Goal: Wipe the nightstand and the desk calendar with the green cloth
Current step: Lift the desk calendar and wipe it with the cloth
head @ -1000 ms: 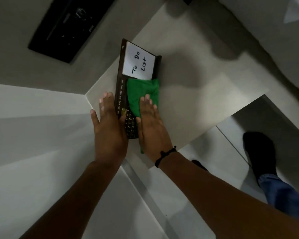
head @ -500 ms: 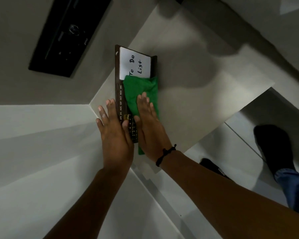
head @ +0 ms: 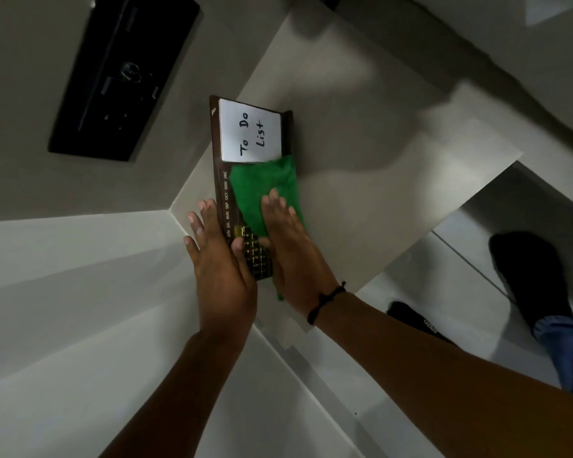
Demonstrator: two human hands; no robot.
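A dark brown desk calendar lies flat on the pale nightstand top, with gold month names along its left edge and a white "To Do List" card at its far end. The green cloth is spread over the calendar's middle. My right hand presses flat on the cloth, fingers extended. My left hand lies flat against the calendar's near left edge, steadying it, thumb on the gold number grid.
A black wall panel with switches sits on the wall at the upper left. White bedding fills the lower left. My feet in dark socks stand on the tiled floor to the right of the nightstand.
The cloth under my right hand slid up over the lower part of the card half a second ago, then back down; the card now shows fully. My left hand stays on the calendar.
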